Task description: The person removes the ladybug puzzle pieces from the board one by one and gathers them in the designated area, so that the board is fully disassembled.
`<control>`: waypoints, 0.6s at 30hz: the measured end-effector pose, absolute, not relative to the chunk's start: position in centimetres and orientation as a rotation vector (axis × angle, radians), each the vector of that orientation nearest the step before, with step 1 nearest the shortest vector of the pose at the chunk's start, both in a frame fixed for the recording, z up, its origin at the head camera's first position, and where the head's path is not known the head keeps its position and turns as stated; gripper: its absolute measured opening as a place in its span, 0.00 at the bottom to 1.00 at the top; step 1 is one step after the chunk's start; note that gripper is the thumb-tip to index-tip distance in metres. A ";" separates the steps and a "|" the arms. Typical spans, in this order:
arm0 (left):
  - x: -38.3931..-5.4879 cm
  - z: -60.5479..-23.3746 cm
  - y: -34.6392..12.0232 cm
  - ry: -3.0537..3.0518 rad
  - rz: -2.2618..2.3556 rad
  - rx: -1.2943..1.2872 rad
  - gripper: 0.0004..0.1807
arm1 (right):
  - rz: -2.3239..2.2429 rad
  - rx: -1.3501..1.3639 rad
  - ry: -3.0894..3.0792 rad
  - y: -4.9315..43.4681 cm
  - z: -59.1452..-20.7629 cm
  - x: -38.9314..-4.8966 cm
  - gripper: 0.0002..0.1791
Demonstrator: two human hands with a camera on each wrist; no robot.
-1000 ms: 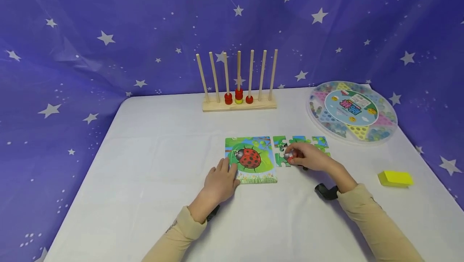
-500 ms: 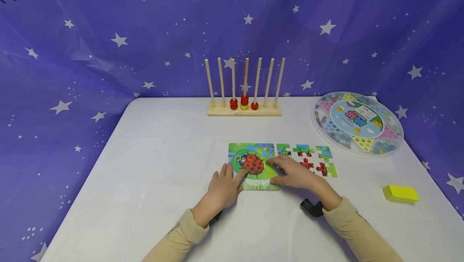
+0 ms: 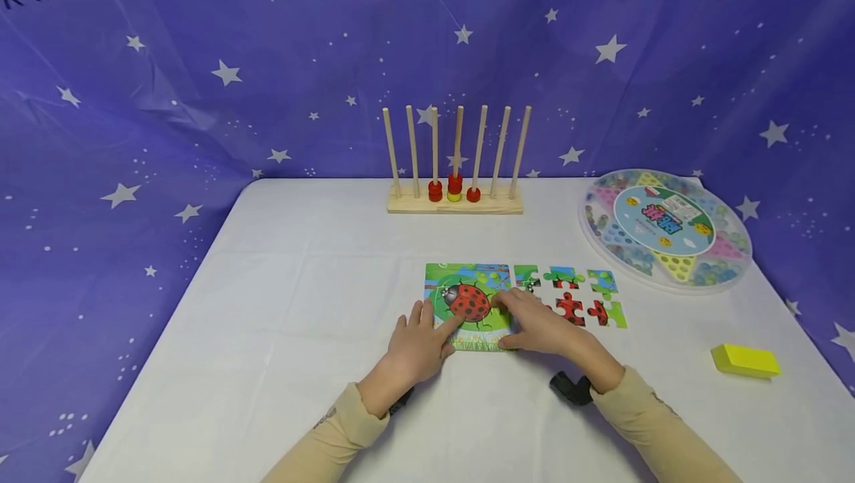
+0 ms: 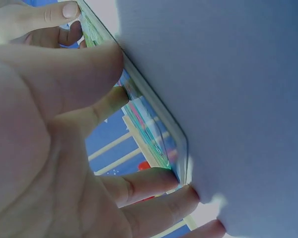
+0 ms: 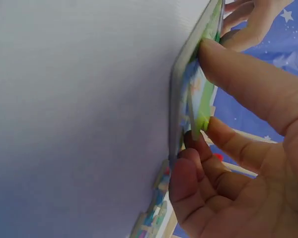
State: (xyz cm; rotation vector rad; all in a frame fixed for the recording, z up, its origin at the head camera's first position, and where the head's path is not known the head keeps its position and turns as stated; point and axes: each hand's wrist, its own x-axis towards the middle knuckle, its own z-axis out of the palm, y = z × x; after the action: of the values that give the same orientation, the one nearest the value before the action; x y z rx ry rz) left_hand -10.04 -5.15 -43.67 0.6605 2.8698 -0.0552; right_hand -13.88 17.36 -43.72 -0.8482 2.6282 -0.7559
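A square ladybug jigsaw puzzle (image 3: 467, 300) lies on the white table, its picture up. My left hand (image 3: 415, 349) rests at its lower left, index fingertip on the picture, thumb by the near edge and the other fingers along the left edge. At the right side, my right hand (image 3: 539, 326) pinches a green puzzle piece (image 5: 204, 101) between thumb and index finger; the right wrist view has it tilted a little above the puzzle's frame. Loose puzzle pieces (image 3: 569, 308) with ladybug parts lie right of the puzzle, some partly hidden by the right hand.
A wooden peg rack (image 3: 454, 205) with several red rings and a yellow one stands at the back. A round clear game box (image 3: 664, 227) of marbles lies at the back right. A yellow block (image 3: 745, 360) sits at the right. A purple starry cloth (image 3: 334, 60) hangs behind.
My right hand has left the loose pieces and come left to the puzzle's right side. The left index finger now lies further over the picture. The head view has shifted slightly.
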 end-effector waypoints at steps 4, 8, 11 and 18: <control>-10.1 -43.5 -5.0 2.878 -0.049 0.655 0.27 | -0.774 -0.873 2.591 17.5 -43.5 -13.9 0.32; -10.0 -43.3 -4.9 2.875 -0.036 0.648 0.27 | -0.785 -0.863 2.578 17.7 -43.4 -14.0 0.33; -10.0 -43.2 -4.9 2.876 -0.037 0.647 0.26 | -0.834 -0.841 2.572 17.9 -43.3 -14.1 0.34; -10.1 -43.3 -5.0 2.876 -0.024 0.654 0.26 | -1.061 -0.773 2.557 19.6 -42.6 -14.4 0.34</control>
State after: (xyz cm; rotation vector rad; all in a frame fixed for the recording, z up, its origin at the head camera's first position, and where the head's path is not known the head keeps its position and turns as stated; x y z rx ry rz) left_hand -10.07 -4.98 -43.25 0.6542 2.8762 -0.0242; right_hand -14.42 19.63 -42.57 -0.7729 2.5569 -1.0611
